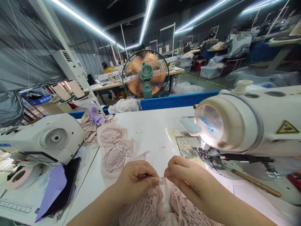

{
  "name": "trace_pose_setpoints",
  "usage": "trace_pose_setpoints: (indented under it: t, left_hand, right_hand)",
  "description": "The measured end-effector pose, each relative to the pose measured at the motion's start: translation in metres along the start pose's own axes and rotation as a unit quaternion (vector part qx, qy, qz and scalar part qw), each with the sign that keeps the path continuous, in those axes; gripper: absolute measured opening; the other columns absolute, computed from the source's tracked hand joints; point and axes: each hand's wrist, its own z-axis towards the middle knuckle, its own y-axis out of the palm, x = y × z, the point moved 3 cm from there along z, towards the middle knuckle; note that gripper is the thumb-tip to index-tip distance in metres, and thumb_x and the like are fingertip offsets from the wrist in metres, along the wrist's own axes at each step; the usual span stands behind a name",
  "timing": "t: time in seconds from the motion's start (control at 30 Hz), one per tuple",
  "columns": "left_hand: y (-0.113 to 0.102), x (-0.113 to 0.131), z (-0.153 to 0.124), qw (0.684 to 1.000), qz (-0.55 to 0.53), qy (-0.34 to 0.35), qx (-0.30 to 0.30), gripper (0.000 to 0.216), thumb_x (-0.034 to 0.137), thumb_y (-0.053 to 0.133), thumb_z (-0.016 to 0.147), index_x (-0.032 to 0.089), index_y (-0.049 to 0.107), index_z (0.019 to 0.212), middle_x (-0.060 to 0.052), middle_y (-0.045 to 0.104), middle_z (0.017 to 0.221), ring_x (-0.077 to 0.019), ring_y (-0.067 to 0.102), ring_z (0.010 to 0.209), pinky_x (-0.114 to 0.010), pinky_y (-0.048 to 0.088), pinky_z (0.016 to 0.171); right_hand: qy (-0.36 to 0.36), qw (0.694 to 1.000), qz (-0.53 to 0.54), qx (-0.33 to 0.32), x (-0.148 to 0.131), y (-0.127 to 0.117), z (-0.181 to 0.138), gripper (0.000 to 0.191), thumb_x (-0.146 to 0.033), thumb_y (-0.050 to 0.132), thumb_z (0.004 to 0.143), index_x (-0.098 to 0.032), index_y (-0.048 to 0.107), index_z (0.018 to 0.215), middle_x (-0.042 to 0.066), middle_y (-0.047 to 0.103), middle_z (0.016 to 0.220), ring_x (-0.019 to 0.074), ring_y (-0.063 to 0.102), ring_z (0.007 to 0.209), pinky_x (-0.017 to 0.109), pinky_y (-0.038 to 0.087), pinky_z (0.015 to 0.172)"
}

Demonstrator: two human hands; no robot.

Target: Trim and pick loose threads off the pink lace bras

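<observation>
My left hand (pixel 136 180) and my right hand (pixel 184 177) meet at the bottom centre, both pinched on a pale pink lace garment (pixel 155 208) that lies under them on the white table (pixel 150 131). A thin thread or small metal piece (pixel 161 178) stretches between the two sets of fingertips. A white sewing machine (pixel 246 125) stands just right of my right hand, with its needle area (pixel 204 153) close to my fingers.
A pile of pink lace pieces (pixel 113 144) lies left of my hands. A second sewing machine (pixel 44 141) and a dark phone (pixel 63 188) sit at the left. A fan (pixel 145 73) stands behind the table. Other people work at the far benches.
</observation>
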Motion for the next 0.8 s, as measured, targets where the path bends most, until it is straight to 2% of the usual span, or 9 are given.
trace_pose_setpoints:
  t: [0.23,0.8]
  left_hand:
    - [-0.0002,0.0007,-0.0006,1.000,-0.005,-0.018,0.004,0.009,0.015,0.060,0.072,0.012,0.067,0.066,-0.004,0.061,0.061,-0.0096,0.052,0.055,-0.019,0.040,0.052]
    - [-0.0002,0.0004,-0.0010,1.000,-0.004,-0.006,0.004,0.009,0.016,0.061,0.072,0.012,0.067,0.068,-0.005,0.062,0.062,-0.0108,0.054,0.056,-0.021,0.042,0.054]
  right_hand:
    - [-0.001,1.000,-0.015,0.014,0.0021,-0.0029,-0.0012,0.024,-0.012,0.031,0.088,-0.020,0.054,0.085,0.003,0.050,0.077,0.0143,0.048,0.063,0.027,0.036,0.055]
    - [-0.006,1.000,-0.028,0.007,-0.0006,-0.0003,-0.0017,0.026,-0.011,0.029,0.088,-0.019,0.053,0.085,0.004,0.049,0.076,0.0145,0.046,0.063,0.027,0.036,0.055]
